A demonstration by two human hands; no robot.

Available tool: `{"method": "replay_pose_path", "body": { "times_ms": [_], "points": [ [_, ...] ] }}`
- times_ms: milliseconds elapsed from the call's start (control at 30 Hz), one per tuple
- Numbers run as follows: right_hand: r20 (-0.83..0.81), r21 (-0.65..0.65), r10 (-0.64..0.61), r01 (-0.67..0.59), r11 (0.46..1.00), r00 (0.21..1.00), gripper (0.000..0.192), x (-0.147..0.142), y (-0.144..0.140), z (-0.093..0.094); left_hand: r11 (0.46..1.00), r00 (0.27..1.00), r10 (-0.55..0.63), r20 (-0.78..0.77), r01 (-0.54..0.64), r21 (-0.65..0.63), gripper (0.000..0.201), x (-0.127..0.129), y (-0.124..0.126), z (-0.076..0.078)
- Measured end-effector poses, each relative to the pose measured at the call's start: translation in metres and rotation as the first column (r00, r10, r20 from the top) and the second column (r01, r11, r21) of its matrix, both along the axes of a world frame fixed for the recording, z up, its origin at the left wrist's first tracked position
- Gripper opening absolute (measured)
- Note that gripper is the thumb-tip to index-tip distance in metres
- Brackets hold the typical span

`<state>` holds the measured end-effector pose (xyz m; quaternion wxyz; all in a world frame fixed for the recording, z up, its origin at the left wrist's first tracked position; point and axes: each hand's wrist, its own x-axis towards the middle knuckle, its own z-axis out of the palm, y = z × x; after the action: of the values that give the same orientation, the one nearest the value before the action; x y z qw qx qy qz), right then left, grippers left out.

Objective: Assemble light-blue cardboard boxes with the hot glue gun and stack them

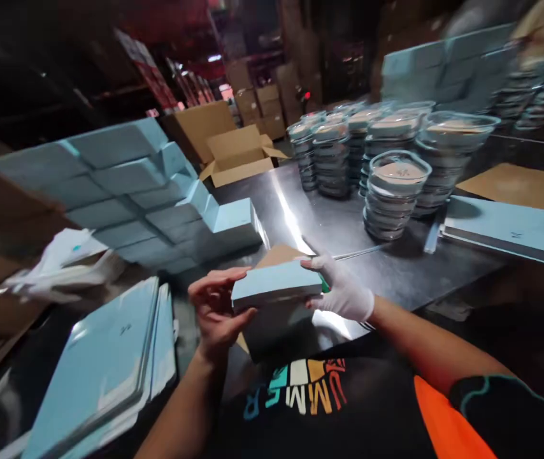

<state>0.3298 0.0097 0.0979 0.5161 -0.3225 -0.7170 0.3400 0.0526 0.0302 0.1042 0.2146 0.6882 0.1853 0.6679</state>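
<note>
I hold a light blue box (pixel 276 282) just above the steel table (pixel 339 223), close to my chest. My left hand (pixel 215 307), bare, grips its left end with fingers over the top and thumb along the front. My right hand (pixel 343 292), in a white glove, grips its right end. A brown cardboard sheet (pixel 276 255) lies on the table right behind the box. The box's underside is hidden.
A pile of finished blue boxes (pixel 133 185) stands at left. Flat blue box blanks (pixel 104 363) lie at lower left and flat blue sheets (pixel 511 229) at right. Stacks of clear lidded bowls (pixel 396 191) fill the table's far side. Open cartons (pixel 238 156) stand behind.
</note>
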Motion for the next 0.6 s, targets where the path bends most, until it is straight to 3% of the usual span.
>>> {"method": "replay_pose_path", "body": {
  "times_ms": [67,133,267,433,533,600],
  "points": [
    [0.003,0.019,0.034,-0.034,0.999,0.999,0.043,0.001,-0.006,-0.003,0.998,0.991,-0.029,-0.131,0.035,0.045,0.042,-0.005,0.003,0.007],
    [0.023,0.039,0.046,-0.047,0.998,0.999,0.033,-0.001,-0.011,-0.002,0.997,0.967,-0.043,-0.253,0.058,0.05,0.034,-0.011,0.002,0.013],
    [0.059,0.087,0.072,-0.077,0.993,0.996,0.031,-0.007,-0.014,0.007,0.986,0.952,-0.086,-0.293,0.124,0.115,0.03,-0.012,0.001,0.015],
    [0.05,0.092,0.068,-0.073,0.993,0.996,0.025,-0.006,-0.007,0.012,0.984,0.953,-0.022,-0.302,0.075,0.163,0.023,-0.012,0.007,0.012],
    [0.066,0.18,0.051,-0.062,0.982,0.996,0.024,-0.01,-0.002,0.008,0.989,0.923,0.02,-0.383,0.039,0.146,0.022,-0.026,0.005,0.025],
    [0.119,0.291,0.036,-0.07,0.954,0.992,0.033,-0.02,-0.003,0.008,0.984,0.859,0.088,-0.505,0.003,0.176,0.025,-0.039,-0.002,0.039]
  ]
}}
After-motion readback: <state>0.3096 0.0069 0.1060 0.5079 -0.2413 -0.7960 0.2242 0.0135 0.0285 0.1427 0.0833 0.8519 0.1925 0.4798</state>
